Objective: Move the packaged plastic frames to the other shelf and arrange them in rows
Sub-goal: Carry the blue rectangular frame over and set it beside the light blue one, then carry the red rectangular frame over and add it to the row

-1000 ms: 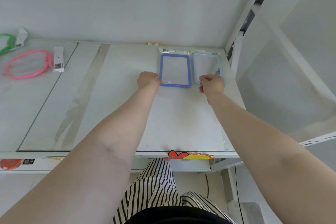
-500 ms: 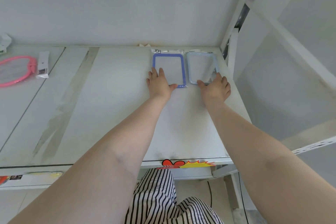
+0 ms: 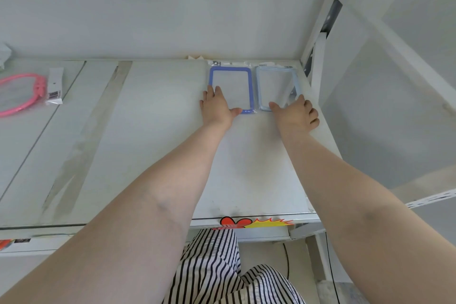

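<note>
Head view: two packaged rectangular plastic frames lie side by side at the back right corner of the white shelf [image 3: 153, 145], one dark blue frame [image 3: 251, 86] and one pale blue frame [image 3: 258, 89]. The left hand [image 3: 218, 107] presses flat, fingers spread, on the dark one's near left corner; the right hand [image 3: 297, 113] rests flat on the pale one's near edge. One pink round hoop [image 3: 37, 91] in packaging lies far left.

Single view only, head-worn, wide-angle. Looks forward and down from above white shelf [image 3: 153, 131], facing back wall. Both forearms run up from bottom corners, left hand [image 3: 218, 106] and right hand [image 3: 297, 115] landing mid-frame at far reach. Blue frame [image 3: 251, 89] and pale frame [image 3: 259, 89] sit small near shelf's back right corner. Shelf front edge crosses low in frame; striped clothing [image 3: 217, 266] directly below lens. Edges bend with lens distortion. No second view, so no overlap.
</note>
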Demonstrator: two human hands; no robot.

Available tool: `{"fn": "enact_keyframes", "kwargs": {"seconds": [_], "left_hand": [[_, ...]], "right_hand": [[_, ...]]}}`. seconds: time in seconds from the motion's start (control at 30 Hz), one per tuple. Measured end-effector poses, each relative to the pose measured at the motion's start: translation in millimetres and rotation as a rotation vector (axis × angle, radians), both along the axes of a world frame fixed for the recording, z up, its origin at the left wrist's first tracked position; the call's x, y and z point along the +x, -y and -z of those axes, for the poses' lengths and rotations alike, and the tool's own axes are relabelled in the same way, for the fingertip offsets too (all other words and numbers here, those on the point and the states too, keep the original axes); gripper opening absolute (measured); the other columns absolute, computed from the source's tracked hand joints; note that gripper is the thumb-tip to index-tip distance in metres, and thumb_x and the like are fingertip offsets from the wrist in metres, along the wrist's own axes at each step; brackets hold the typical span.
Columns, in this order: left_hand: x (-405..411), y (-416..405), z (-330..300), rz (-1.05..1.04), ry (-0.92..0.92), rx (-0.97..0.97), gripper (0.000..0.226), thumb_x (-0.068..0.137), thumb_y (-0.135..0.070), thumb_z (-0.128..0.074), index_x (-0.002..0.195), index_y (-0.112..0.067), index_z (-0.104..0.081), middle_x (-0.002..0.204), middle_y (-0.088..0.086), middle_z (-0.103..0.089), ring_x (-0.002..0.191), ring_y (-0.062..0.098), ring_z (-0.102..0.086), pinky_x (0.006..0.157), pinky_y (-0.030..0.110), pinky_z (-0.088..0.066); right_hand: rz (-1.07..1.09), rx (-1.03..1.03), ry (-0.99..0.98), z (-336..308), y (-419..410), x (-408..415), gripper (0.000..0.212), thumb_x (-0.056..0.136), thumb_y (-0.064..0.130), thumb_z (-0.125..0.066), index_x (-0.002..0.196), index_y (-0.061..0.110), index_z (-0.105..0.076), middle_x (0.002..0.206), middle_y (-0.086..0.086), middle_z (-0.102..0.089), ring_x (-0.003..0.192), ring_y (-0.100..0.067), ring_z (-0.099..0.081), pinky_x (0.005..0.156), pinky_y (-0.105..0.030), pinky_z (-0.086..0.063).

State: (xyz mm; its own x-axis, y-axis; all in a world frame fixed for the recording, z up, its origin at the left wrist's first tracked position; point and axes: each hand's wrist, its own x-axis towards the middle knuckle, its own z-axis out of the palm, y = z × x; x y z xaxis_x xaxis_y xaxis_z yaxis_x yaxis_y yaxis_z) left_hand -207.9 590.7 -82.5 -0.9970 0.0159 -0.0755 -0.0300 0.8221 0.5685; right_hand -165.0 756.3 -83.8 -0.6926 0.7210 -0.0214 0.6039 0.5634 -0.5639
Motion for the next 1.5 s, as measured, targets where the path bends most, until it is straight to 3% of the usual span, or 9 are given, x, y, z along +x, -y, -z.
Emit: {"fn": "enact_keyframes", "kwargs": {"seconds": [0.47, 0.67, 0.83, 0.97, 1.13, 1.37, 1.5], "left_hand": [[0, 0, -1, -0.002, -0.013, 0.022, 0.09, 0.083, -0.04, -0.068, 0.151, -0.005, -0.019, 0.161, 0.012, -0.007, 0.15, 0.025, -0.007, 0.122, 0.04, -0.008], [-3, 8, 5, 0.026, -0.029, 0.042, 0.075, 0.081, -0.039, -0.07, 0.139, -0.002, -0.04, 0.16, 0.013, -0.013, 0.15, 0.023, -0.011, 0.12, 0.042, -0.015], [-1, 12, -1, 0.05, -0.033, 0.024, 0.087, 0.083, -0.04, -0.068, 0.151, -0.011, -0.021, 0.162, 0.011, -0.005, 0.15, 0.029, -0.002, 0.122, 0.045, -0.01], [9, 17, -16, 0.057, -0.045, 0.038, 0.082, 0.086, -0.042, -0.064, 0.151, -0.014, -0.023, 0.161, 0.011, -0.009, 0.15, 0.027, -0.006, 0.121, 0.044, -0.01], [51, 44, -58, 0.082, -0.049, 0.067, 0.067, 0.087, -0.03, -0.064, 0.145, -0.014, -0.036, 0.145, 0.009, -0.044, 0.134, 0.026, -0.042, 0.11, 0.034, -0.036], [149, 123, -105, 0.159, -0.015, -0.184, 0.058, 0.084, -0.02, -0.063, 0.14, -0.019, -0.046, 0.135, 0.006, -0.053, 0.125, 0.028, -0.051, 0.102, 0.033, -0.042], [191, 179, -111, 0.072, -0.004, -0.252, 0.057, 0.083, -0.018, -0.061, 0.138, -0.02, -0.048, 0.135, 0.004, -0.054, 0.123, 0.027, -0.053, 0.099, 0.034, -0.044]], "right_hand": [[-0.025, 0.013, 0.024, 1, -4, 3, 0.086, 0.078, 0.058, -0.063, 0.145, 0.015, -0.032, 0.149, -0.006, -0.037, 0.138, -0.032, -0.028, 0.113, -0.044, -0.018], [-0.025, 0.008, 0.026, 0, -3, 2, 0.086, 0.079, 0.057, -0.063, 0.146, 0.015, -0.029, 0.15, -0.007, -0.035, 0.139, -0.032, -0.027, 0.113, -0.044, -0.017], [-0.022, -0.015, 0.004, -6, -1, 5, 0.087, 0.079, 0.057, -0.065, 0.147, 0.017, -0.028, 0.154, -0.006, -0.029, 0.142, -0.033, -0.022, 0.115, -0.045, -0.016], [-0.05, 0.014, -0.01, -21, 5, 17, 0.081, 0.082, 0.054, -0.063, 0.147, 0.017, -0.031, 0.155, -0.004, -0.03, 0.143, -0.032, -0.021, 0.115, -0.046, -0.019], [-0.295, 0.01, -0.027, -52, 31, 57, 0.061, 0.086, 0.038, -0.064, 0.14, 0.018, -0.044, 0.143, -0.005, -0.046, 0.133, -0.028, -0.034, 0.109, -0.041, -0.035], [-0.719, 0.012, 0.114, -96, 107, 120, 0.047, 0.086, 0.026, -0.065, 0.131, 0.021, -0.054, 0.132, -0.005, -0.056, 0.125, -0.025, -0.046, 0.099, -0.034, -0.043], [-0.889, 0.063, 0.108, -106, 158, 142, 0.045, 0.086, 0.024, -0.063, 0.13, 0.02, -0.055, 0.131, -0.004, -0.057, 0.124, -0.026, -0.046, 0.097, -0.034, -0.043]]}}
